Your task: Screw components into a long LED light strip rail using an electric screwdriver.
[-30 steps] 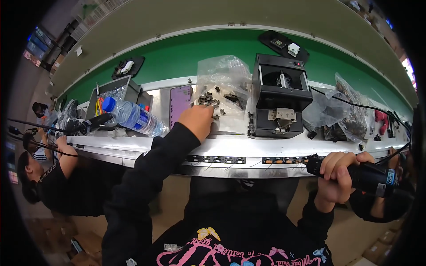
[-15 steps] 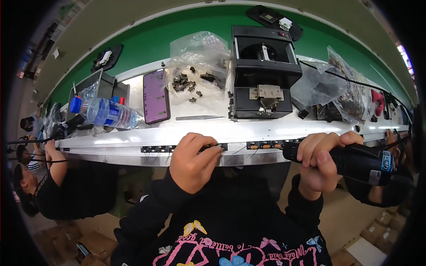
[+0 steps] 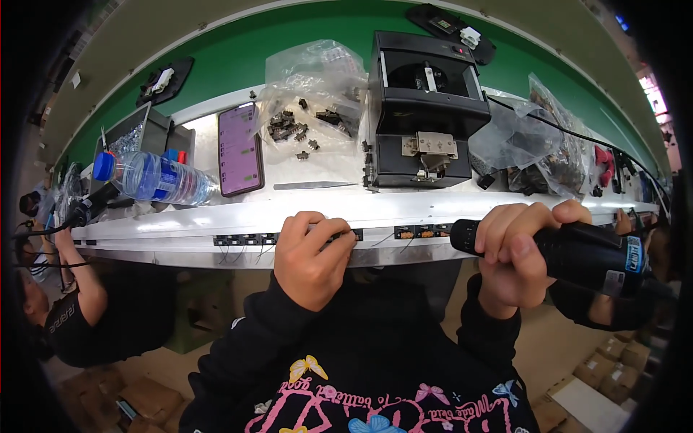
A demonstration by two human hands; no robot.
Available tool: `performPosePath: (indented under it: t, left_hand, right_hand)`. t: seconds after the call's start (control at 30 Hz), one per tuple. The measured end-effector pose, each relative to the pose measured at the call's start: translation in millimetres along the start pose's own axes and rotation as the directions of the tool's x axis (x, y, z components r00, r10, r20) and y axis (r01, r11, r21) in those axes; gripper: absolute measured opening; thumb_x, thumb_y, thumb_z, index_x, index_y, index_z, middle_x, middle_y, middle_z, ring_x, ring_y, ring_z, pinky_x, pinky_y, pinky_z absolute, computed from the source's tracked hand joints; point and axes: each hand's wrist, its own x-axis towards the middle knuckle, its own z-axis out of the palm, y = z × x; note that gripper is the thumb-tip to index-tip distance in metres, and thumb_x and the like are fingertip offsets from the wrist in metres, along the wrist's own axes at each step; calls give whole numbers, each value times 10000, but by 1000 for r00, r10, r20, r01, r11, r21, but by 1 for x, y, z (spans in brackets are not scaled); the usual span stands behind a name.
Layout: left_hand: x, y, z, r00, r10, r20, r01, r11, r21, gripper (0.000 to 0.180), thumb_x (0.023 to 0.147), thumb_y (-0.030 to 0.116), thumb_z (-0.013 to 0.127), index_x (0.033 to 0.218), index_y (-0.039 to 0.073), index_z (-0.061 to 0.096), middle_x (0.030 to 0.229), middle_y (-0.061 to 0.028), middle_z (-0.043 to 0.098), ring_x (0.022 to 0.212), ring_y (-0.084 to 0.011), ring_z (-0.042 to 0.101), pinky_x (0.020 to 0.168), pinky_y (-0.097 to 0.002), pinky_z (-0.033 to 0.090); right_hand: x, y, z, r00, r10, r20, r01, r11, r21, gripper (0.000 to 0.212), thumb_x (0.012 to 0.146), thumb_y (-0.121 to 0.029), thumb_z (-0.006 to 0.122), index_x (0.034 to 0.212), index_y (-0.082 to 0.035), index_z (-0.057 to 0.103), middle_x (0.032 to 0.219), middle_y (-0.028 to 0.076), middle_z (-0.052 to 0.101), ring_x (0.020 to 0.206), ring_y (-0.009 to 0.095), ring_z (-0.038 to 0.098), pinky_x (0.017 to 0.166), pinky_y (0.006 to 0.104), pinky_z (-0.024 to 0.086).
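My right hand (image 3: 516,252) is wrapped round a black electric screwdriver (image 3: 588,256), its narrow end pointing left along the metal rail (image 3: 173,238) at the bench's front edge. Just past that end sits a group of small black and orange components (image 3: 422,232) in the rail, with thin wires hanging down. The fingers of my left hand (image 3: 312,260) are bent and pinched over a small black component (image 3: 357,234) in the rail, mostly hidden by them. Left of this hand is a row of black components (image 3: 245,239) with loose thin wires.
Behind the rail stand a black machine (image 3: 426,108), a phone (image 3: 240,151), tweezers (image 3: 315,185) and a plastic bag (image 3: 314,72) with small metal-and-black parts. A water bottle (image 3: 162,179) lies by a grey bin (image 3: 137,133). Co-workers' arms (image 3: 79,267) reach in at the left.
The whole view has shifted a little, so the bench things appear further left. Both hands keep nearly the same grip and place along the rail.
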Motion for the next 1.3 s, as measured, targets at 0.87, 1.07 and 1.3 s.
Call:
performPosePath:
  t: [0.87, 1.07, 1.3]
  left_hand:
    - [-5, -4, -1, 1000, -25, -1, 25, 1000, -8, 247, 672, -3, 760, 906, 71, 739, 1030, 2, 685, 921, -255, 580, 763, -387, 429]
    - [-6, -6, -2, 1000, -24, 8, 24, 1000, -7, 296, 646, 15, 766, 931, 86, 733, 1053, 17, 679, 921, -255, 577, 761, -388, 416]
    - [-8, -4, -4, 999, -46, -9, 46, 999, -22, 295, 657, 9, 771, 940, 87, 738, 1052, 8, 683, 924, -258, 580, 770, -393, 418]
  right_hand:
    - [26, 33, 38, 984, 169, 55, -145, 942, -302, 516, 870, 87, 605, 1329, -17, 394, 672, 55, 526, 496, 151, 499, 501, 345, 483]
    - [-12, 43, 57, 971, 159, 176, -106, 955, -279, 525, 880, 89, 597, 1305, -47, 321, 663, 72, 539, 482, 176, 514, 491, 353, 497]
    - [-19, 56, 56, 980, 110, 164, -67, 967, -247, 518, 879, 108, 585, 1296, -61, 330, 655, 75, 543, 470, 174, 507, 485, 355, 500]
